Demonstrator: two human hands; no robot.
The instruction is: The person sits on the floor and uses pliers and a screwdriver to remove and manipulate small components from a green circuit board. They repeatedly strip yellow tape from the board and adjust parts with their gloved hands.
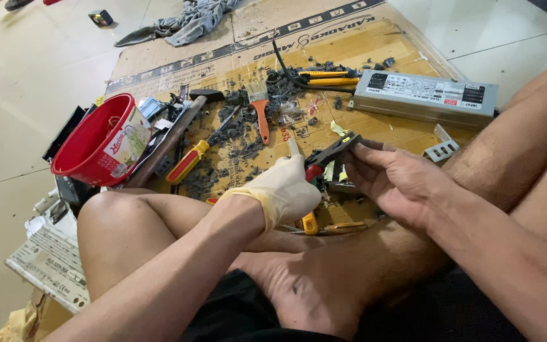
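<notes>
Two hands meet over the cardboard sheet (375, 130) on the floor. At left lies a red bucket (99, 142). The gloved left hand (283, 190) has its fingers clamped on red-handled pliers (330, 155); the bare right hand (400, 180) pinches a small part at their tip. Judged: prying underway, needing a steady squeeze.

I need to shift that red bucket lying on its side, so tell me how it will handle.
The red bucket looks like thin plastic, so probably light. Lying on its side, it may roll if nudged. The hammer handle beside it might check that.
</notes>
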